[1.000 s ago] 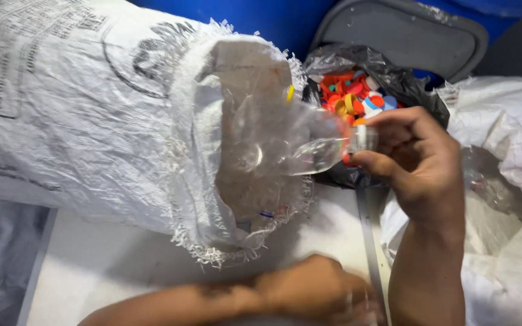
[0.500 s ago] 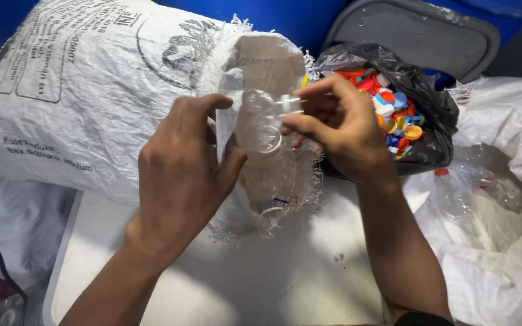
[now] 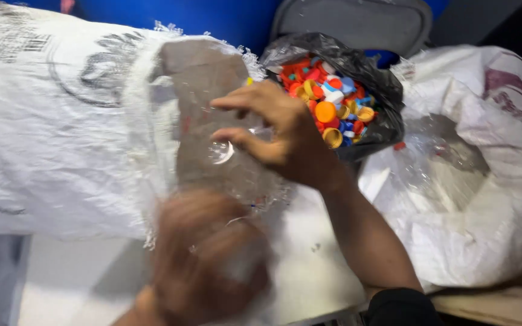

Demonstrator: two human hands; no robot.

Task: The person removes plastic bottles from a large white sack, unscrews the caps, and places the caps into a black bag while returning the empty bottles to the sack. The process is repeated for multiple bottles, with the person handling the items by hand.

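Note:
A big white woven sack [image 3: 61,121] lies on its side with its frayed mouth towards me, full of clear plastic bottles [image 3: 212,90]. My right hand [image 3: 279,136] hovers at that mouth with fingers curled and partly apart, touching the clear bottles; I cannot make out anything inside it. My left hand [image 3: 206,256] is low in the view and heavily blurred by motion. It seems closed around a clear plastic bottle [image 3: 240,268]. Just behind my right hand is a black plastic bag [image 3: 364,66] holding several coloured bottle caps [image 3: 327,111].
A second white sack [image 3: 484,181] at the right holds crushed clear plastic. Everything rests on a white tabletop [image 3: 309,241]. Behind are a blue surface [image 3: 212,15] and a grey lid-like object [image 3: 357,21].
Both hands were together on a bottle at the sack's mouth. Now my left hand has dropped down towards me, blurred, while my right hand stays at the mouth.

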